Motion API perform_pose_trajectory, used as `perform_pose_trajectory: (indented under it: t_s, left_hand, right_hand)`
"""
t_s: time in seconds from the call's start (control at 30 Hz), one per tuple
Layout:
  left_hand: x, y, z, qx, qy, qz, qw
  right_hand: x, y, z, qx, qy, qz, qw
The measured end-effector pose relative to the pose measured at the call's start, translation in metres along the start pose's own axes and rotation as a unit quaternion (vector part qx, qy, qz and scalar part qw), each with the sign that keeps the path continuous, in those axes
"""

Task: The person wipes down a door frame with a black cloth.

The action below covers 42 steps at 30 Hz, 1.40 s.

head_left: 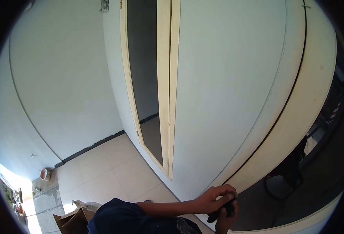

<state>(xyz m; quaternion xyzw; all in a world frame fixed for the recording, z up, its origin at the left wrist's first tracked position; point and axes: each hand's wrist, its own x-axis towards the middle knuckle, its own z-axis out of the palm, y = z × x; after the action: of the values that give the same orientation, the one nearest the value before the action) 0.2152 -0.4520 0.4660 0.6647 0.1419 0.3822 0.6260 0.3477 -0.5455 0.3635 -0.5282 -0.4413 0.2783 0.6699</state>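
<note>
Near the bottom centre-right, my left hand is closed, with its thumb and fingers on a small black object. Just below it, my right hand wraps round the same object from the other side. The two hands meet at it, and they cover much of it, so its kind cannot be made out. Dark blue clothing shows below my outstretched forearm.
A cardboard box stands at the lower left, a small white pot beyond it. A cream door frame is set in the pale wall. Tiled floor lies ahead. A dark chair appears through the right-hand opening.
</note>
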Motion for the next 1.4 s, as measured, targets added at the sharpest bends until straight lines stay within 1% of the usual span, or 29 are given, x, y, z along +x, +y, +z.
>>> perform_pose_trajectory:
  t_s: [0.03,0.07,0.13,0.2,0.3,0.33,0.37,0.4,0.47,0.5,0.57,0.6,0.63,0.67,0.7,0.73,0.83,0.9,0.97,1.0,1.03,1.07,1.1,1.17,1.2,1.27,1.3,1.33,1.4]
  left_hand:
    - [0.001,0.002,0.002,0.004,0.006,0.004,1.000]
    - [0.002,0.004,0.005,-0.017,0.002,0.019,1.000]
    - [0.003,0.002,0.006,-0.037,0.001,0.034,0.999]
    - [0.001,-0.001,0.008,-0.118,-0.016,-0.006,0.993]
    - [0.002,0.004,0.014,-0.126,0.007,-0.009,0.992]
    - [0.001,0.005,0.017,-0.126,0.005,-0.010,0.992]
    - [0.001,0.006,0.020,-0.114,0.042,-0.006,0.993]
    - [0.002,0.006,0.023,-0.102,0.079,-0.001,0.992]
    - [0.006,0.001,0.025,-0.057,0.086,0.031,0.994]
    - [0.008,0.000,0.025,-0.011,0.094,0.061,0.994]
    - [0.013,0.017,0.025,-0.029,0.046,0.039,0.998]
    - [0.014,0.025,0.026,-0.048,0.002,0.017,0.999]
    - [0.016,0.024,0.026,-0.047,-0.003,0.017,0.999]
    - [0.020,0.022,0.026,0.001,-0.014,0.083,0.996]
    - [0.024,0.022,0.026,0.049,-0.025,0.152,0.987]
    - [0.025,0.024,0.025,0.049,-0.030,0.156,0.986]
    - [0.028,0.034,0.023,0.080,-0.037,0.151,0.985]
    - [0.029,0.042,0.025,0.026,0.005,0.097,0.995]
    - [0.033,0.052,0.019,0.016,-0.006,0.069,0.997]
    - [0.034,0.056,0.017,0.008,-0.014,0.039,0.999]
    - [0.039,0.058,0.012,0.000,-0.042,0.028,0.999]
    - [0.045,0.056,0.006,0.034,-0.034,0.057,0.997]
    - [0.051,0.055,0.001,0.065,-0.029,0.088,0.994]
    - [0.065,0.061,-0.015,0.115,-0.024,0.152,0.981]
    - [0.074,0.072,-0.022,0.167,-0.032,0.211,0.963]
    - [0.094,0.092,-0.041,0.244,-0.041,0.318,0.915]
    - [0.105,0.101,-0.050,0.272,-0.047,0.368,0.888]
    - [0.114,0.112,-0.058,0.265,-0.061,0.365,0.890]
    - [0.131,0.140,-0.073,0.348,-0.059,0.444,0.823]
  right_hand:
    - [-0.002,0.001,-0.006,-0.075,-0.003,0.042,0.996]
    - [-0.005,0.015,-0.012,-0.069,0.004,0.077,0.995]
    - [-0.002,0.024,-0.021,-0.061,-0.012,0.063,0.996]
    - [-0.002,0.030,-0.028,-0.044,-0.034,0.038,0.998]
    - [-0.005,0.019,-0.028,-0.026,-0.051,0.014,0.998]
    - [-0.003,0.000,-0.021,-0.031,0.011,-0.019,0.999]
    - [0.000,-0.017,-0.017,-0.037,0.073,-0.052,0.995]
    - [0.002,-0.025,-0.016,-0.038,0.075,-0.054,0.995]
    - [0.006,-0.038,-0.015,-0.007,0.136,-0.201,0.970]
    - [0.012,-0.050,-0.012,-0.008,0.141,-0.202,0.969]
    - [0.023,-0.072,-0.003,-0.065,0.126,-0.291,0.946]
    - [0.022,-0.071,-0.008,-0.065,0.131,-0.291,0.946]
    - [0.024,-0.066,-0.018,-0.075,0.081,-0.222,0.969]
    - [0.026,-0.064,-0.022,-0.085,0.030,-0.154,0.984]
    - [0.027,-0.069,-0.018,-0.085,0.034,-0.158,0.983]
    - [0.026,-0.078,-0.012,-0.097,0.076,-0.162,0.979]
    - [0.027,-0.076,-0.004,-0.107,0.157,-0.183,0.965]
    - [0.024,-0.078,-0.003,-0.109,0.198,-0.193,0.955]
    - [0.019,-0.091,-0.003,-0.244,0.093,-0.222,0.939]
    - [0.019,-0.098,0.002,-0.252,0.113,-0.212,0.937]
    - [0.025,-0.106,0.009,-0.301,0.079,-0.239,0.920]
    - [0.028,-0.111,0.015,-0.351,0.048,-0.259,0.898]
    - [0.028,-0.108,0.020,-0.365,0.079,-0.239,0.896]
    - [0.036,-0.098,0.028,-0.388,0.126,-0.270,0.873]
    - [0.043,-0.104,0.030,-0.399,0.152,-0.254,0.868]
    - [0.065,-0.120,0.038,-0.453,0.121,-0.314,0.825]
    - [0.074,-0.130,0.044,-0.459,0.136,-0.301,0.825]
    - [0.084,-0.143,0.053,-0.467,0.131,-0.306,0.819]
    - [0.105,-0.167,0.066,-0.480,0.131,-0.305,0.812]
